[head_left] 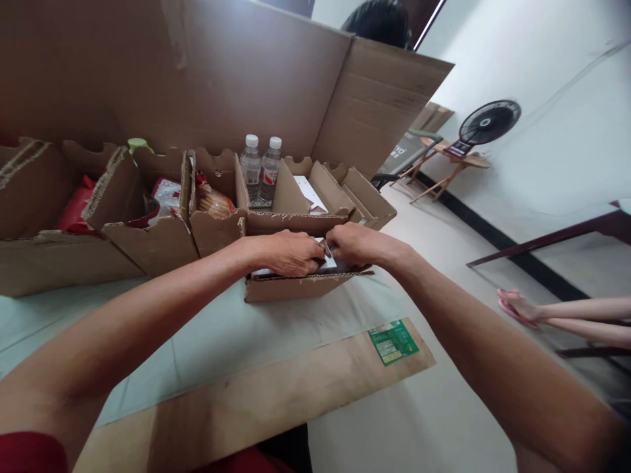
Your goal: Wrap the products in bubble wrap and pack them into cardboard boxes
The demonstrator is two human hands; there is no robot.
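Left hand (290,253) and right hand (362,244): fingers clamped on flat dark item (335,265), seemingly part-seated in box (296,288) before 2 bottles (260,172).

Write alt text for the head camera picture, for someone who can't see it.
The left hand and right hand meet on a flat item inside a small cardboard box on a table. Behind it, cardboard compartments hold snack packets and two water bottles.

Both arms stretch forward; left hand (290,253) and right hand (362,244) meet palm-down over the box (296,288), fingers bent in, grip hidden.
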